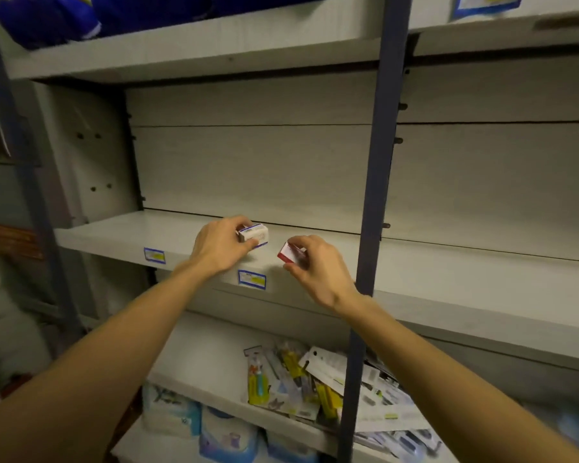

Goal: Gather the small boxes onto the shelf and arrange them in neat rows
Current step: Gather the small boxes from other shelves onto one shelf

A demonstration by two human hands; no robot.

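My left hand (219,243) grips a small white box with blue trim (256,233), holding it over the pale grey middle shelf (121,237) near its front. My right hand (315,267) pinches a small red and white box (288,252) just to the right of the first box, tilted, above the shelf's front edge. The two boxes are a short gap apart. I cannot tell whether either box touches the shelf board. No other small boxes show on this shelf.
A dark blue upright post (371,182) stands right of my right hand. Blue price labels (252,279) are stuck on the shelf's front edge. The shelf below holds a heap of blister packs (318,382); blue bags (47,18) lie on the top shelf.
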